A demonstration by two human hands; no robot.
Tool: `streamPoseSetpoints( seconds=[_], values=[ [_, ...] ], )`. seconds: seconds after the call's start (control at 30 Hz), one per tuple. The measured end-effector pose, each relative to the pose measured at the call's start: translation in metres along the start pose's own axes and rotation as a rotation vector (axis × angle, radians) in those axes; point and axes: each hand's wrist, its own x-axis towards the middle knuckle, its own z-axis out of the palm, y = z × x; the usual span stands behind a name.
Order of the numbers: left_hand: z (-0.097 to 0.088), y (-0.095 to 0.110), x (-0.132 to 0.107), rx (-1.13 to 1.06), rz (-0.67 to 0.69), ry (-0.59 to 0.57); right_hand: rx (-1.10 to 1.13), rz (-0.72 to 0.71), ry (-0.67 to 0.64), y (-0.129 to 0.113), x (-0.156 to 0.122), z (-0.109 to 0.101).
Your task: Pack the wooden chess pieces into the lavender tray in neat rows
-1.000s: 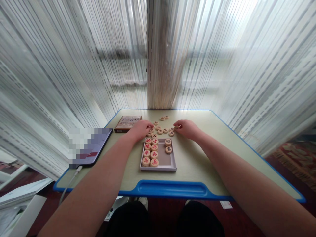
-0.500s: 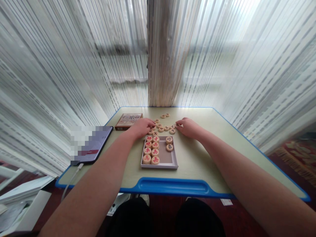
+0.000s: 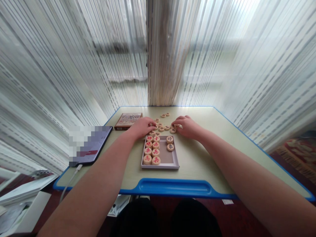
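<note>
Striped curtains (image 3: pixel 118 49) hang behind the table (image 3: pixel 209 154). By its left edge, the left hand (image 3: pixel 143 126) curls at the loose pieces (image 3: pixel 167 127); I can't tell if it pinches one. Near the middle of the front edge, the tray (image 3: pixel 160 167) sits square, its longer axis unclear, its red pieces (image 3: pixel 155 152) in columns running front to back. The right hand (image 3: pixel 187 126), its grip unclear, has moved inward, so both now flank the loose cluster.
</note>
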Motion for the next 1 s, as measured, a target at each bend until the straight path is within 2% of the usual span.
streamPoseSetpoints(
  seconds=[0.1,0.3,0.47,0.6,0.83,1.0],
  values=[
    [0.0004,0.0,0.0005,0.029,0.02,0.007,-0.002,-0.014,0.03,0.0026,0.0005,0.0013],
    [0.0022,-0.0001,0.0016,0.04,0.014,-0.047,0.01,-0.037,-0.003,0.0044,0.002,0.004],
    [0.0032,-0.0031,0.0022,0.041,0.032,0.035,0.0,-0.05,0.011,0.0042,0.0017,0.0039],
    [0.0024,-0.0036,0.0026,0.004,-0.029,0.101,-0.006,-0.045,0.015,0.0047,0.0011,0.004],
    [0.0035,-0.0045,0.0024,0.102,-0.062,-0.003,-0.003,0.037,-0.012,0.0062,0.0034,0.0075],
    [0.0023,-0.0052,0.002,0.102,-0.06,0.021,0.068,0.075,-0.026,0.0033,0.0045,0.0056]
  ],
)
